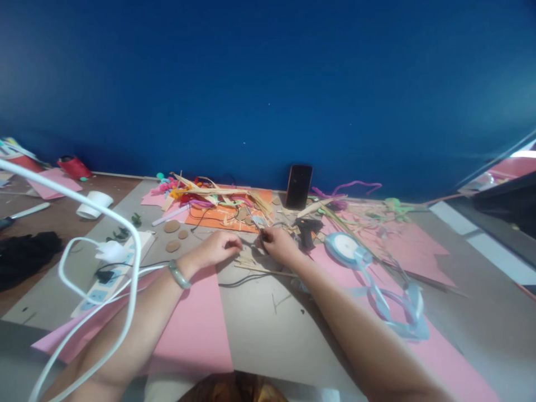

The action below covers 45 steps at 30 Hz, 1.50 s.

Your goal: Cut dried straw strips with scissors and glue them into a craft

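My right hand (278,243) is closed around the dark handle of scissors (254,219), their thin metal blades pointing up and left over an orange sheet (234,219). To its left, my left hand (218,247) has its fingers curled together low over the table; anything between them is too small to make out. A jade-coloured bangle (179,274) circles that wrist. Pale thin strips (247,260) lie between the hands. Round brown cardboard discs (172,245) rest left of my left hand. Just right of my right hand lies a black glue gun (309,231), partly among scraps.
A phone (298,187) leans on the blue wall. A power strip (109,279) with white cables (136,268) is at left. Pink sheets (192,329) lie under both arms. A pale blue ribbon spool (344,248) trails ribbon at right. Tangled craft strips (209,191) lie along the wall.
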### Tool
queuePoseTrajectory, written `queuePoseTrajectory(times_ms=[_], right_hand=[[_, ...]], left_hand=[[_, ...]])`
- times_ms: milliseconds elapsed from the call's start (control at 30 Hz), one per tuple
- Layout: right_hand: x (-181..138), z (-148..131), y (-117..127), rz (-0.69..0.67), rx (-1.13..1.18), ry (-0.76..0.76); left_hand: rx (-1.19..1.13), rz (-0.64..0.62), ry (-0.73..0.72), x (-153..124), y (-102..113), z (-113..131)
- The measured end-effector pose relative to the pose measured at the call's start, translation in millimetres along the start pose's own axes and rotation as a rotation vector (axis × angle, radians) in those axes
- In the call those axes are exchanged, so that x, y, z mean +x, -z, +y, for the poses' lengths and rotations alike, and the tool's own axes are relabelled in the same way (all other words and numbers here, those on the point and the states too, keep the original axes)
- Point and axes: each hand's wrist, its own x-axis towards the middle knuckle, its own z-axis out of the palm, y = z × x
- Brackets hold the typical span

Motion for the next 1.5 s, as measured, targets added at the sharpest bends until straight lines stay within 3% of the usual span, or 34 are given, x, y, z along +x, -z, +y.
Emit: queuePoseTrajectory(times_ms=[200, 267, 400, 500, 700, 900, 1100, 1233, 1333, 1500], right_hand=[[-1, -1, 1, 0.014, -0.006, -0.008], [-1, -1, 1, 0.008, 0.005, -0.008], [-1, -2, 2, 0.001, 0.019, -0.024], [-1, -3, 3, -0.004, 0.017, -0.027], [-2, -3, 3, -0.018, 0.024, -0.026], [-1, -2, 1, 0.0, -0.015, -0.011], [-1, 0, -1, 0.019, -0.032, -0.019], [0, 1, 0, 0.008, -0.006, -0.007], [0, 1, 0, 0.015, -0.008, -0.002], [0, 1, 0, 0.025, -0.024, -0.003]], left_hand=[[-0.069, -0.054, -0.031, 0, -3, 6], [-0.044, 0.031, 0.013, 1, 1, 2], [0.148, 0.33, 0.213, 3, 15, -15], [0.336, 0.393, 0.267, 3, 24, -27], [0.402, 0.251, 0.174, 1, 29, -28], [0.238, -0.167, 0.012, -7, 27, -18], [0.21, -0.223, -0.024, -6, 24, -15], [0.047, -0.258, 0.026, -8, 32, -16], [-0.032, -0.127, 0.095, -10, 41, -17], [0.26, 0.264, 0.213, -7, 47, -24]])
